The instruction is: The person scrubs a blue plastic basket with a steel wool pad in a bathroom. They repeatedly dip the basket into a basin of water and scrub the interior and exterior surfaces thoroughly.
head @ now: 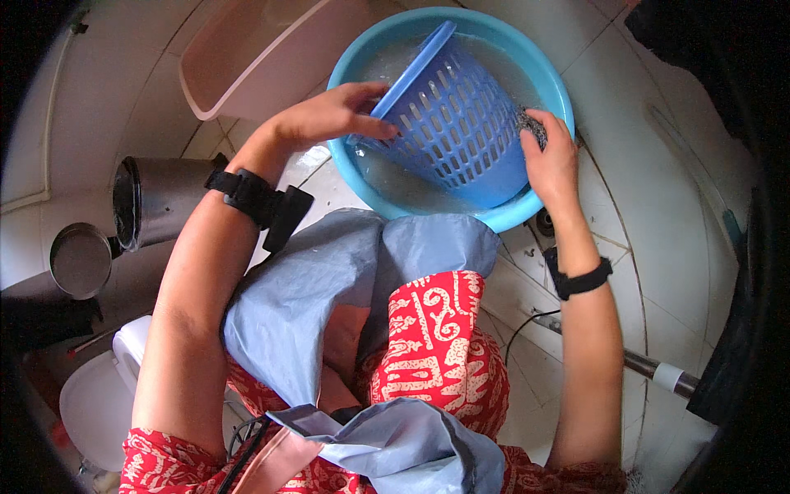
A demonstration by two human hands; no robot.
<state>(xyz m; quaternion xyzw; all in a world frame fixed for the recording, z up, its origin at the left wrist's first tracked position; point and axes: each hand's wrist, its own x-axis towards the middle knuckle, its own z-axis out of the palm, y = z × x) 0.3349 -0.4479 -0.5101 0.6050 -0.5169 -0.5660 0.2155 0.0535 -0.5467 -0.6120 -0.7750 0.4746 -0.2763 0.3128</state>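
A blue slotted plastic basket (460, 126) lies tilted on its side in a round turquoise plastic basin (558, 92), its rim to the upper left and its base to the lower right. Cloudy water (404, 188) with some suds stands in the basin. At the basket's rim, my left hand (336, 117) grips the edge, thumb on the outer wall and fingers partly hidden behind the rim. A dark grey scouring pad (534, 128), seemingly of steel wool, is held in my right hand (552, 160) against the basket near its base.
Beyond my left hand stands a pink plastic tub (259, 68). A metal pedal bin (166, 194) is on the left, above a white toilet (92, 407). A metal pipe (642, 363) crosses the lower right; a floor drain (544, 222) sits beside the basin.
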